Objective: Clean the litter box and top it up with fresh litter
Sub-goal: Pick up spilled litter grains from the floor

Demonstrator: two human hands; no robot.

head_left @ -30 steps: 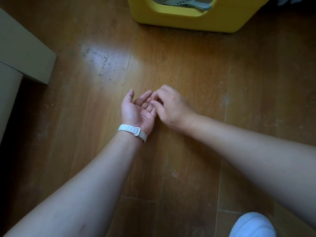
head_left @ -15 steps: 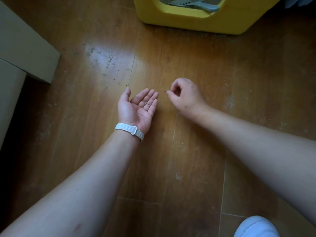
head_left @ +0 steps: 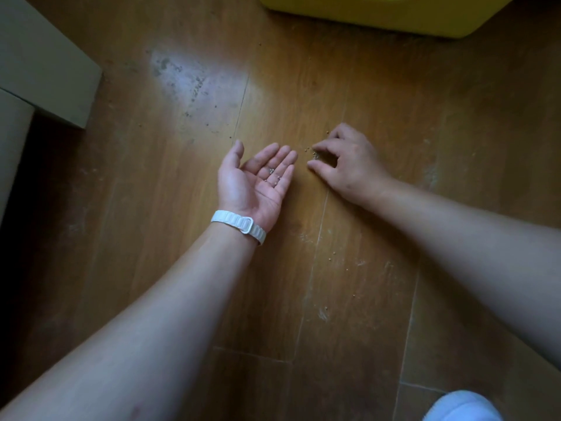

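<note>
Wood-look laminate floor, and the whole thing right now comes down to a tiny cluster of stray pellets sitting on it. They lie just off the right hand at roughly its 9 o'clock, in the gap between thumb and forefinger. Both of those tips are down on the floor and spread apart, with nothing pinched yet as far as I can see. The left hand is just beside them on the other side, so the pellets sit at about its 3 o'clock, a hair past the fingertips. That hand lies palm up with fingers straight and relaxed, working as a little tray with a few litter grains resting near the finger bases. The two hands are near each other but not touching.

My read: the right hand is the nearer one and does the picking, then it's only a short hop toward 9 o'clock to drop them into the open palm. They're round, so there's no long axis to line up with, but they'll probably roll if nudged. A couple more loose beads lie at about 6 o'clock from the right hand, near a floor seam. The yellow litter box is well apart, up at 12 to 1 o'clock from both hands, with only its bottom edge in frame.
</note>
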